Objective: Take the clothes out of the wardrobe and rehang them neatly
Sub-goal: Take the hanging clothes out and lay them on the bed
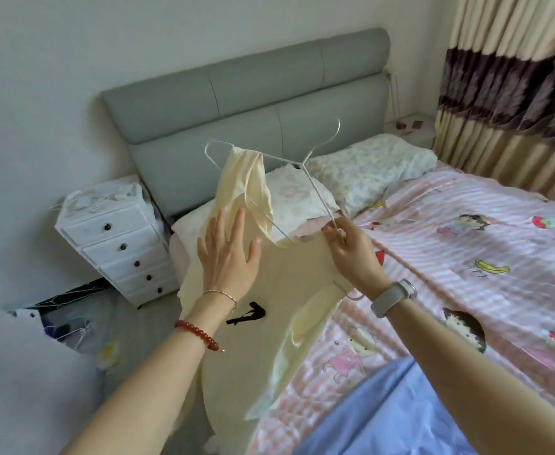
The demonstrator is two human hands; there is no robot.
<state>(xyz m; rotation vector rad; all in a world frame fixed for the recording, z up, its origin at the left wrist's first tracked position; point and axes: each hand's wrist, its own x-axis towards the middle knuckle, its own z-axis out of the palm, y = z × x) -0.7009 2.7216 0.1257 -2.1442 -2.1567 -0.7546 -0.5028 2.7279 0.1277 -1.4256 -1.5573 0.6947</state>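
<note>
We are holding a pale yellow garment (269, 310) up over the edge of the bed (466, 257), and it is only half on its white wire hanger (305, 165). One shoulder is looped over the hanger's far arm, while the rest is drooping down between our arms. Our right hand (351, 254) is pinching the hanger's near end, fingers (330, 229) curled on the wire. Our left hand (226, 254) is lying flat against the cloth, fingers (236, 224) straight and spread, gripping nothing. We are judging this piece as midway: the second shoulder is not yet seated, and it is not yet hung back. More hangers and clothes are lying on the floor (72, 326) at the left, so much seems left. The wardrobe is out of view.
</note>
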